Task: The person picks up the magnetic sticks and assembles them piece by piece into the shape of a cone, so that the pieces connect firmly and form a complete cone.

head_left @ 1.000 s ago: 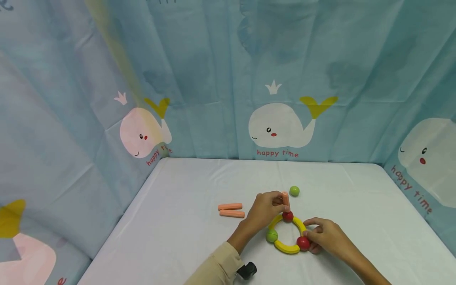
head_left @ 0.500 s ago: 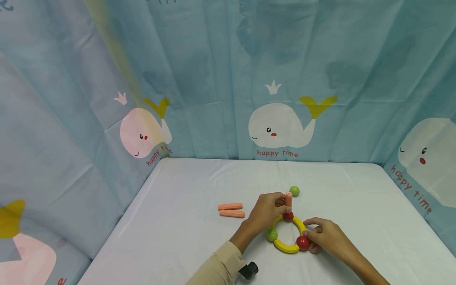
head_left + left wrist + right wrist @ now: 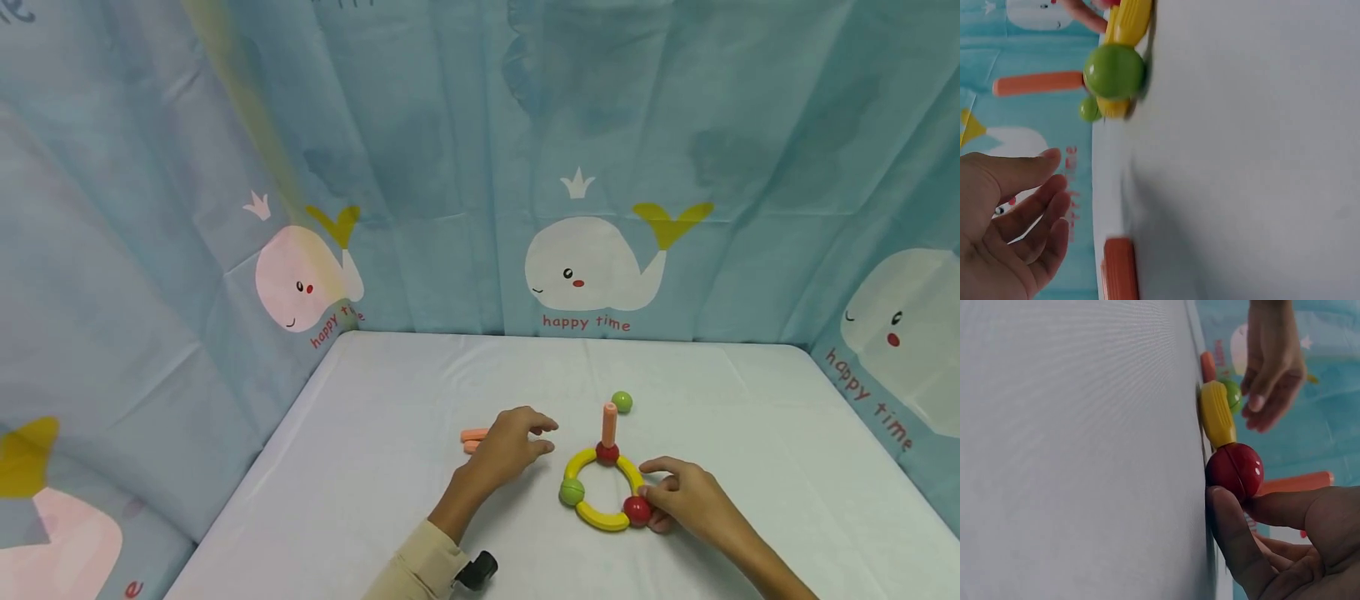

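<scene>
A ring of yellow curved pieces (image 3: pixel 602 521) joined by balls lies on the table. My right hand (image 3: pixel 693 504) pinches the red ball (image 3: pixel 1235 470) at the ring's near right between thumb and finger. From the far red ball (image 3: pixel 607 454) an orange stick (image 3: pixel 609 423) stands upright, untouched by either hand. A green ball (image 3: pixel 572 492) forms the ring's left joint. My left hand (image 3: pixel 508 446) is in the air left of the ring, fingers relaxed and holding nothing. Behind it, partly hidden, lie two orange sticks (image 3: pixel 472 435).
A loose green ball (image 3: pixel 622 402) sits behind the upright stick. White cloth covers the table (image 3: pixel 750 417). A blue curtain (image 3: pixel 450 167) with whale prints hangs along the back and sides. A black device (image 3: pixel 477 571) is on the left wrist.
My left hand has let go of the orange stick, which now stands by itself on the red ball, and has moved left toward the two lying sticks. The right hand has stayed in place.
</scene>
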Action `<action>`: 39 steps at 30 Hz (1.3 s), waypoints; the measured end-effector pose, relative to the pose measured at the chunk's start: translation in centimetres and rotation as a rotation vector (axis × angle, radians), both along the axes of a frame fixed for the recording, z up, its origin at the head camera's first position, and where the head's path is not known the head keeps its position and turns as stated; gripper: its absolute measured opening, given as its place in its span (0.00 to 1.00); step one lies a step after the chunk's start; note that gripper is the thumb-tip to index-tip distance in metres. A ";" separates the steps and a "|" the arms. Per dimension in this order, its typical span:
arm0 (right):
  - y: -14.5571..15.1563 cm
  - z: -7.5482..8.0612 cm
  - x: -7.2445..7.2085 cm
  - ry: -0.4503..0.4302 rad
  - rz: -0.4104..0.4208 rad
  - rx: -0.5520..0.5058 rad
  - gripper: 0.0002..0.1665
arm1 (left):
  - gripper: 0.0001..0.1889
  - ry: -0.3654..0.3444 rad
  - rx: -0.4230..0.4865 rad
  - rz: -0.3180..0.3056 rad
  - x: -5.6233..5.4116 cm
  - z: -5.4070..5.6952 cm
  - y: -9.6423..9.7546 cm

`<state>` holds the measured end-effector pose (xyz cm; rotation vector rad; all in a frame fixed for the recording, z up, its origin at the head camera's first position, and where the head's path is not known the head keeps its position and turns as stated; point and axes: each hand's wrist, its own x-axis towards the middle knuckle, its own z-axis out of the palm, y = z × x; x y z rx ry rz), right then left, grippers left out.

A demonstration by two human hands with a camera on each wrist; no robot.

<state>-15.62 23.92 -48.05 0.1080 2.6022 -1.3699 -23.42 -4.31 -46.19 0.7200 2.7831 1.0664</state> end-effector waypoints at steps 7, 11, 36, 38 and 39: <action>0.1 0.0 0.1 0.002 0.043 -0.036 0.17 | 0.13 0.057 -0.107 0.048 0.5 -0.4 -4.7; 0.3 0.1 0.1 -0.015 0.079 -0.062 0.14 | 0.14 0.056 -0.130 0.101 0.8 -0.8 -6.8; -0.2 -0.5 0.3 -0.067 0.276 -0.223 0.25 | 0.10 0.046 0.026 0.168 0.6 -2.0 -7.6; -0.4 -0.6 0.3 -0.054 0.279 -0.221 0.25 | 0.09 0.029 0.077 0.168 0.7 -1.9 -7.0; -0.5 -0.6 0.3 -0.050 0.279 -0.218 0.25 | 0.09 0.022 0.104 0.166 0.8 -1.9 -6.7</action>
